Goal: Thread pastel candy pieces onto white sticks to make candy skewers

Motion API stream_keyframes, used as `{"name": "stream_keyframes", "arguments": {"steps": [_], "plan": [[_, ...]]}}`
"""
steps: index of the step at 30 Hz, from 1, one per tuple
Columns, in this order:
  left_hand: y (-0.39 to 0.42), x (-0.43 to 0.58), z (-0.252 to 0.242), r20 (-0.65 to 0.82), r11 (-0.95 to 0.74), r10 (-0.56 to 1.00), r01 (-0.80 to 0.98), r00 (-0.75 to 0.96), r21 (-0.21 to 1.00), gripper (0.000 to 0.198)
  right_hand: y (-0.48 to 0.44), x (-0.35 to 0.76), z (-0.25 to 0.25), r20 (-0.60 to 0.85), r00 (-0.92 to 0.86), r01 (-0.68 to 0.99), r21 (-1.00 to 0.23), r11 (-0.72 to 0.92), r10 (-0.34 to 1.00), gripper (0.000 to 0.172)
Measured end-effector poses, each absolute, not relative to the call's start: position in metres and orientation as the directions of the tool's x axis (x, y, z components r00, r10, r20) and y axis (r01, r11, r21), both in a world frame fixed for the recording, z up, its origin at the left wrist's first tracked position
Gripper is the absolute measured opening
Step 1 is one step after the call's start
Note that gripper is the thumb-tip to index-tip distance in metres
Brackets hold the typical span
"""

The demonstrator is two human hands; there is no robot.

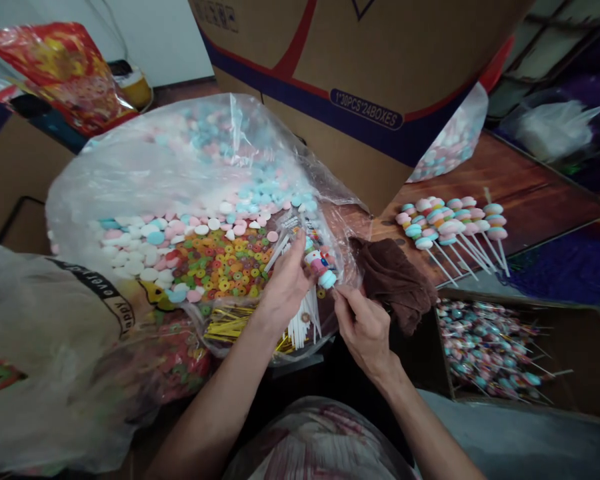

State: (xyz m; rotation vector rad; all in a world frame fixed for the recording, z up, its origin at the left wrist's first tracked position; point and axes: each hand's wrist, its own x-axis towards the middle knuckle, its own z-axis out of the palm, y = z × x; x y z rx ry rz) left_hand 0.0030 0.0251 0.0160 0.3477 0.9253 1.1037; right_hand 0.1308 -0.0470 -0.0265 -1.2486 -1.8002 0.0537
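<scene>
A candy skewer [327, 279] of stacked pastel sweets is between my hands, its upper part behind clear plastic with coloured print. My right hand [363, 327] is closed in a pinch at the lower end, on the stick. On the other side, my left hand [286, 287] holds the clear printed wrapper [318, 259] around the sweets; some of its fingers are hidden. Under and beside the hands lie white sticks [300, 330], gold twist ties [230, 323] and ring-shaped gummies [230, 260]. Pastel candy discs [150, 250] spill from a big clear bag [130, 167].
Several finished candy skewers [450, 223] lie on the wooden table [530, 180] at right, near a brown cloth [397, 280]. Below them is an open carton [585, 360] with many wrapped candy sticks. A large cardboard box [340, 60] stands behind; a plastic bag [45, 373] bulges at left.
</scene>
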Motion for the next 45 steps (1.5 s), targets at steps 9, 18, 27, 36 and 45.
{"name": "stream_keyframes", "arguments": {"steps": [9,18,27,36,45], "plan": [[0.026,0.017,0.004,-0.464,0.412,0.881,-0.625,0.09,0.663,0.038,-0.042,0.118,-0.032,0.598,-0.107,0.757,-0.469,0.455,0.795,0.018],[0.025,0.011,0.007,-0.481,0.432,0.869,-0.646,0.113,0.629,0.041,-0.045,0.118,-0.028,0.547,-0.054,0.672,-0.599,0.435,0.836,0.013],[0.01,0.022,0.003,-0.487,0.503,0.848,-0.601,0.207,0.621,0.042,-0.034,0.104,-0.033,0.581,0.069,0.683,-0.62,0.386,0.811,0.019],[0.036,-0.001,0.007,-0.466,0.422,0.872,-0.709,0.148,0.565,0.031,-0.046,0.112,-0.008,-0.031,0.118,0.009,-0.999,-0.033,0.992,0.019],[0.03,0.003,0.006,-0.463,0.388,0.879,-0.734,0.113,0.558,0.028,-0.041,0.122,-0.008,-0.167,0.003,-0.077,-0.983,-0.167,0.986,0.021]]}}
